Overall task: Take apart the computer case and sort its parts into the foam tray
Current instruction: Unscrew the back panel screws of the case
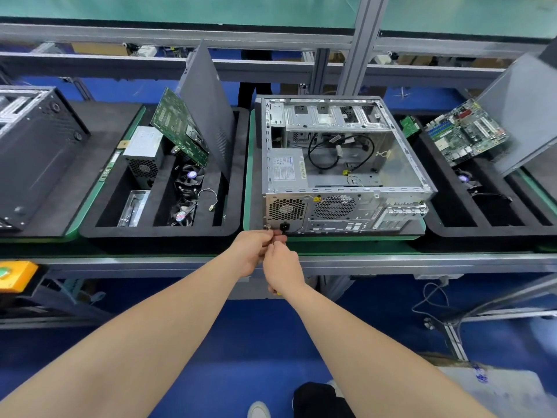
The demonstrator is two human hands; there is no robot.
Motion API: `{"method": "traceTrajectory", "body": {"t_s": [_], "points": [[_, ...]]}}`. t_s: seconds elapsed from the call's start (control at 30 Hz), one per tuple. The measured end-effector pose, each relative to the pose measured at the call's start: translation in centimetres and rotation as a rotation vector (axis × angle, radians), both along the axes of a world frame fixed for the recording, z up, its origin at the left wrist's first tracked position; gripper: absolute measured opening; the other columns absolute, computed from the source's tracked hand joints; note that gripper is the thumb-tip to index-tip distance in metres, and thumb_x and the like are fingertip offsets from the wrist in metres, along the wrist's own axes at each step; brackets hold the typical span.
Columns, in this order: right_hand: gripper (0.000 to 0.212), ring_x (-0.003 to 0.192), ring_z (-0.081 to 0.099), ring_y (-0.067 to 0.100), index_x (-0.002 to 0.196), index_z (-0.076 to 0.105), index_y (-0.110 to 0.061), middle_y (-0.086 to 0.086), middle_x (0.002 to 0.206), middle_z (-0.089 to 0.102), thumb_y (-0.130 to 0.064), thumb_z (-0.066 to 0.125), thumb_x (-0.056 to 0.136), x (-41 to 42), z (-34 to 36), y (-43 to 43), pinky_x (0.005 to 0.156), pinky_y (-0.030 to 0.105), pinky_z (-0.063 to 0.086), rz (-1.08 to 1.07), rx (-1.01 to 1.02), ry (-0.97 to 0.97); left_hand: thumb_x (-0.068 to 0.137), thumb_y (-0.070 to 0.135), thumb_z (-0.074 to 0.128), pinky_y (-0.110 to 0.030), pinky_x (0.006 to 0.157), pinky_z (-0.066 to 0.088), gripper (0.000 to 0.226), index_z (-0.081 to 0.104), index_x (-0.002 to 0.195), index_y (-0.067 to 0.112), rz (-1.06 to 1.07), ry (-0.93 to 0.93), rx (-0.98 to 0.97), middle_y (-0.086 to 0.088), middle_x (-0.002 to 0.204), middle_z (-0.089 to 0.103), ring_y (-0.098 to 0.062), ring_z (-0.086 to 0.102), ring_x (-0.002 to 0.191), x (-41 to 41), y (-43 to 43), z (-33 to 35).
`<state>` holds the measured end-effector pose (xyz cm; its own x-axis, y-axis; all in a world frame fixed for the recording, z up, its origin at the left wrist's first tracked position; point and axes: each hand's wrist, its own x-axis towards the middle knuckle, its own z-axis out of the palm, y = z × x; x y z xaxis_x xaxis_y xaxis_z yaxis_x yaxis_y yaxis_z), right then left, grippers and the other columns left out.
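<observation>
The open silver computer case [346,182] lies on its side on a green pallet, rear panel toward me. Inside it are a power supply [286,168] and loose black cables [337,149]. Both my hands meet at the rear panel's lower left corner, just below the power socket. My right hand [283,267] grips a small tool that looks like a screwdriver; a bit of yellow handle shows under the wrist. My left hand [253,251] pinches its front end against the case corner. The tip is hidden by my fingers. The black foam tray [156,230] sits left of the case.
The foam tray holds a power supply [141,149], a leaning motherboard [180,128], a grey side panel [208,110], fans [188,188] and a metal bracket [134,206]. A closed black case [36,152] stands far left. A second tray [482,230] with a board [467,131] is at right.
</observation>
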<state>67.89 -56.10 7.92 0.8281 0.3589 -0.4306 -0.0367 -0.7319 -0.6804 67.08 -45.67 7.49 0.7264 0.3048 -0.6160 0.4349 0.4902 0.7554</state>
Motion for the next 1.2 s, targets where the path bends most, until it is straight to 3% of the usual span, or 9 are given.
{"method": "traceTrajectory", "body": {"t_s": [0.1,0.27,0.4,0.57,0.63,0.73,0.87,1.03,1.2], "points": [[0.029,0.113,0.066,0.041,0.133,0.051,-0.007,0.019,0.125,0.064,-0.016,0.04,0.108,0.1,-0.4,0.0,0.084,0.045,0.052,0.171,-0.227,-0.248,0.102,0.012,0.056,-0.042,0.099,0.055,0.022,0.071,0.116,0.003,0.028,0.043,0.025,-0.014,0.108,0.077,-0.027,0.07,0.105,0.0,-0.1,0.2],[0.037,0.121,0.064,0.036,0.142,0.044,-0.007,0.015,0.132,0.065,-0.011,0.049,0.106,0.1,-0.4,0.1,0.093,0.045,0.051,0.237,-0.322,-0.349,0.096,0.016,0.068,-0.043,0.095,0.058,0.018,0.074,0.109,0.005,0.1,0.094,0.051,-0.014,0.104,0.077,-0.024,0.072,0.097,0.2,-0.4,0.6],[0.032,0.111,0.068,0.038,0.138,0.048,-0.004,0.019,0.126,0.066,-0.01,0.046,0.106,0.6,-0.2,-0.1,0.081,0.044,0.053,0.25,-0.266,-0.278,0.092,0.013,0.074,-0.037,0.084,0.06,0.022,0.072,0.112,0.003,0.114,0.063,0.048,-0.011,0.102,0.078,-0.023,0.074,0.097,0.2,-0.6,0.6],[0.036,0.042,0.061,0.025,0.11,0.06,-0.007,0.013,0.073,0.067,-0.029,0.033,0.11,1.5,-0.6,-0.8,0.044,0.032,0.05,-0.031,0.222,0.249,0.094,0.011,0.07,-0.044,0.09,0.057,0.026,0.069,0.117,-0.003,0.072,0.036,0.099,-0.017,0.105,0.076,-0.027,0.07,0.094,0.3,0.1,0.5],[0.037,0.039,0.054,0.023,0.103,0.062,-0.009,0.008,0.063,0.064,-0.038,0.04,0.111,1.4,-0.8,-1.3,0.04,0.025,0.042,-0.197,0.467,0.567,0.096,0.01,0.067,-0.041,0.081,0.059,0.026,0.068,0.117,-0.006,0.048,0.024,0.066,-0.015,0.096,0.078,-0.025,0.068,0.085,0.1,0.2,0.6],[0.039,0.04,0.042,0.016,0.092,0.063,-0.014,0.006,0.072,0.062,-0.042,0.046,0.112,1.0,-1.2,-1.8,0.04,0.024,0.033,-0.352,0.786,0.873,0.1,0.012,0.062,-0.026,0.04,0.042,0.027,0.067,0.115,-0.009,-0.023,0.032,0.042,-0.007,0.067,0.068,-0.014,0.051,0.047,-0.2,0.4,0.8],[0.038,0.046,0.037,0.009,0.089,0.062,-0.016,0.001,0.072,0.053,-0.04,0.045,0.113,0.8,-1.2,-1.8,0.038,0.022,0.032,-0.366,0.966,1.068,0.1,0.017,0.062,-0.022,0.044,0.045,0.025,0.073,0.112,-0.002,-0.05,0.05,0.044,-0.001,0.062,0.065,-0.01,0.049,0.045,-0.3,0.9,0.9],[0.034,0.036,0.029,0.009,0.089,0.055,-0.016,-0.002,0.062,0.043,-0.035,0.042,0.114,1.1,-1.1,-1.7,0.032,0.023,0.024,-0.359,0.922,1.039,0.099,0.014,0.063,-0.024,0.066,0.058,0.025,0.069,0.118,-0.002,-0.047,-0.026,0.026,-0.012,0.098,0.078,-0.016,0.072,0.081,-0.4,1.0,0.6],[0.032,0.041,0.03,0.013,0.089,0.05,-0.017,-0.001,0.061,0.042,-0.031,0.034,0.113,0.9,-0.9,-0.7,0.041,0.023,0.024,-0.283,0.552,0.645,0.099,0.012,0.062,-0.027,0.077,0.058,0.027,0.068,0.121,-0.004,-0.008,-0.055,0.029,-0.015,0.112,0.075,-0.019,0.069,0.091,-0.3,0.6,-0.1]]}}
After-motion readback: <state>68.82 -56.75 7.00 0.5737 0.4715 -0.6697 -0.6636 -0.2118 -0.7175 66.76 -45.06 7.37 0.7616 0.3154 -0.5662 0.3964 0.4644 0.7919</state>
